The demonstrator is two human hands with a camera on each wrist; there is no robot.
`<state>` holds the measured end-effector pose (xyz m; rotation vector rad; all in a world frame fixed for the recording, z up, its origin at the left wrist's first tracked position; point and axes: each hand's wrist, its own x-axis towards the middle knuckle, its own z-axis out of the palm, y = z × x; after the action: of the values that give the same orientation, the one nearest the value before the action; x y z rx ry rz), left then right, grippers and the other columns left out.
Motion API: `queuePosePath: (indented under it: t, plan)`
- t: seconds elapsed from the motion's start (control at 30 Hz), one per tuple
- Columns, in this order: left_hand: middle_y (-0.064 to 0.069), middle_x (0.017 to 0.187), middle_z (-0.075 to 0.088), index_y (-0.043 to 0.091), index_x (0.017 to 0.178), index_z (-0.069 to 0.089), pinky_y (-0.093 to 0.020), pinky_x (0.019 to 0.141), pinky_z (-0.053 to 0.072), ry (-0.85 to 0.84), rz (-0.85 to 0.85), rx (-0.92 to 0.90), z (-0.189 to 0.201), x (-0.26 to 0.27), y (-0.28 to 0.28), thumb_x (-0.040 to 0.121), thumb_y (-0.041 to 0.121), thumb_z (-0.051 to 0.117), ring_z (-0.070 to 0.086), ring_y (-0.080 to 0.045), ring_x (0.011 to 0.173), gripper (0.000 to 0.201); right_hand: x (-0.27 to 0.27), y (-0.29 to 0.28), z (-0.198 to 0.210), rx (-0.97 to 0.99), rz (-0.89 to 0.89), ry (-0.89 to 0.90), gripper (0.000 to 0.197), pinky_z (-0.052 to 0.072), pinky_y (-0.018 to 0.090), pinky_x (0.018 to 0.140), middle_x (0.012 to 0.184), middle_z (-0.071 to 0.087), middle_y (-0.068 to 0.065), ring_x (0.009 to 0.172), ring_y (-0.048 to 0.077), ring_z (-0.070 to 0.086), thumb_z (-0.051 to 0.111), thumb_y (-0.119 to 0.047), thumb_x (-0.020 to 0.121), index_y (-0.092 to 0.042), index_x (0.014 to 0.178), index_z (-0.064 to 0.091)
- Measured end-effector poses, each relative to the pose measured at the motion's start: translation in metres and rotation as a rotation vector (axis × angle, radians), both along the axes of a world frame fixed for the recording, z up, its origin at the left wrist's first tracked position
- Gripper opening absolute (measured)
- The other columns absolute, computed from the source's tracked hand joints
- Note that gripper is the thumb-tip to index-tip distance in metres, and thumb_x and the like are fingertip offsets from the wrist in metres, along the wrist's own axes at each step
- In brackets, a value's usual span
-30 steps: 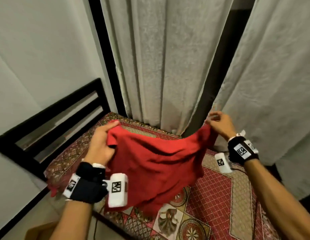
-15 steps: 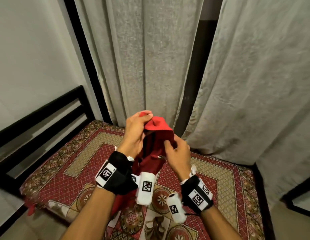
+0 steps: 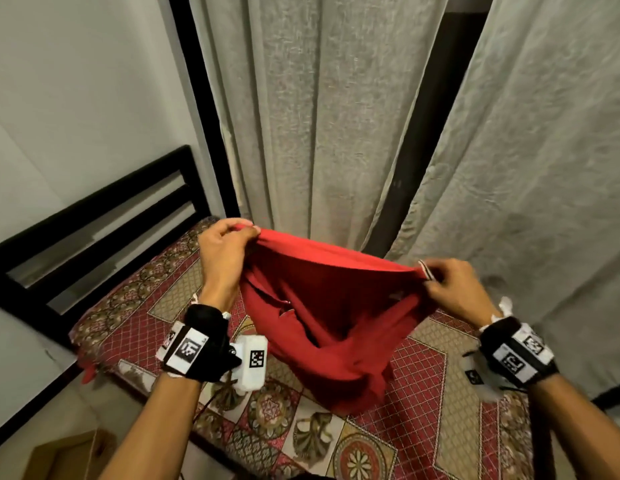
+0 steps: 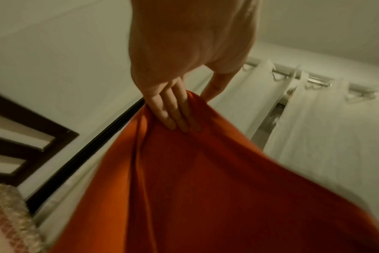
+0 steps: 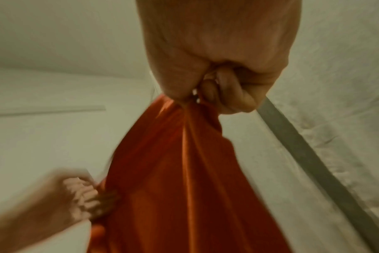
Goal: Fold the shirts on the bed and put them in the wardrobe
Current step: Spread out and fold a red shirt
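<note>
A red shirt [image 3: 336, 323] hangs in the air above the bed [image 3: 440, 393], stretched between both hands. My left hand [image 3: 225, 251] pinches its upper left edge between thumb and fingers; in the left wrist view the fingers [image 4: 173, 109] lie over the cloth [image 4: 206, 188]. My right hand [image 3: 450, 285] grips the upper right edge by a striped trim. Seen from the right wrist, that fist [image 5: 216, 85] bunches the fabric [image 5: 184, 171], with the left hand [image 5: 71, 196] low at the left. The shirt's lower part sags in folds toward the patterned bedspread.
Grey curtains [image 3: 319, 116] hang close behind the bed, with a dark gap [image 3: 416, 150] between them. A black slatted headboard [image 3: 94, 220] stands at the left against a white wall. A cardboard box [image 3: 66, 459] sits on the floor at lower left.
Half a second ago the hands were close together with the shirt bunched; now they have drawn apart and the shirt's top edge is stretched wide between them.
</note>
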<state>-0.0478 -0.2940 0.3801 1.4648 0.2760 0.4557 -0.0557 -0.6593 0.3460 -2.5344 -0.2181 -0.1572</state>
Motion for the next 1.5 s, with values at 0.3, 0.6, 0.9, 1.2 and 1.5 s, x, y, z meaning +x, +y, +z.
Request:
queuePosePath:
  t: [0.3,0.6,0.9,1.2,1.5]
  plan:
    - [-0.006,0.094,0.066,0.018,0.107,0.05,-0.042,0.078,0.052,0.291,-0.039,0.7,-0.134,-0.008,-0.025,0.063,0.031,0.08,0.063,-0.029,0.087,0.055,-0.017,0.05,0.073,0.489,-0.034,-0.01,0.041,0.031,0.034,0.058,0.065,0.049,0.009,0.065,0.012,0.044,0.06,-0.03,0.096,0.01,0.088,0.065]
    - [-0.019,0.087,0.068,0.006,0.08,0.068,-0.045,0.075,0.057,0.807,0.047,0.322,-0.225,-0.01,-0.059,0.069,0.009,0.059,0.066,-0.039,0.081,0.014,-0.052,0.096,0.143,0.782,0.144,-0.111,0.021,0.038,0.027,0.057,0.069,0.059,0.02,0.068,0.018,0.052,0.055,-0.001,0.096,0.012,0.083,0.065]
    - [-0.022,0.069,0.066,-0.008,0.088,0.061,-0.024,0.036,0.05,0.924,-0.276,0.113,-0.164,-0.023,0.077,0.094,-0.007,0.057,0.061,-0.026,0.044,0.008,0.044,-0.04,0.056,0.251,-0.341,0.127,0.035,0.037,0.032,0.057,0.057,0.047,0.007,0.056,0.015,0.044,0.052,-0.036,0.073,-0.004,0.061,0.059]
    - [-0.031,0.08,0.072,-0.006,0.096,0.074,-0.027,0.043,0.058,0.979,-0.574,0.367,-0.091,-0.03,0.146,0.085,-0.018,0.065,0.069,-0.025,0.049,0.019,0.037,-0.062,-0.032,0.205,-0.339,0.561,0.025,0.04,0.018,0.037,0.044,0.053,0.001,0.037,0.014,0.05,0.056,-0.012,0.089,-0.009,0.065,0.061]
    - [-0.023,0.085,0.067,0.003,0.087,0.063,-0.025,0.049,0.06,0.624,0.025,0.084,-0.117,-0.029,0.159,0.095,-0.013,0.05,0.072,-0.018,0.053,0.023,0.071,-0.003,-0.015,0.708,-0.355,0.487,0.042,0.047,0.018,0.039,0.052,0.062,0.0,0.042,0.011,0.057,0.041,0.015,0.085,-0.012,0.079,0.072]
